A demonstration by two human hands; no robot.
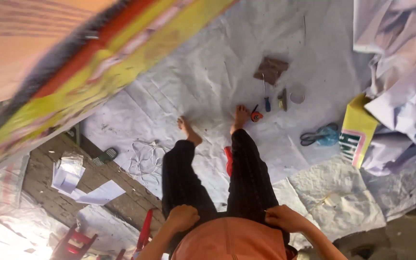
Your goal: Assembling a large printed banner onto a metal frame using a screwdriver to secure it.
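I look down my own body at an orange shirt (229, 240), black trousers (249, 178) and bare feet on a white sheet (208, 72). My left hand (181, 217) is curled into a fist at the top of the left trouser leg. My right hand (285, 217) is curled the same way at the right hip, against the shirt's hem. I cannot tell whether either hand pinches fabric. Just beyond my right foot (240, 115) lie an orange tape measure (256, 116) and a blue-handled screwdriver (266, 103).
A big yellow and red banner (97, 62) fills the upper left. On the sheet lie a brown scrap (271, 70), scissors (312, 138), a blue roll (329, 136) and a yellow box (357, 132). A white cord (145, 161), papers (75, 180) and a red stool (73, 240) are at the left.
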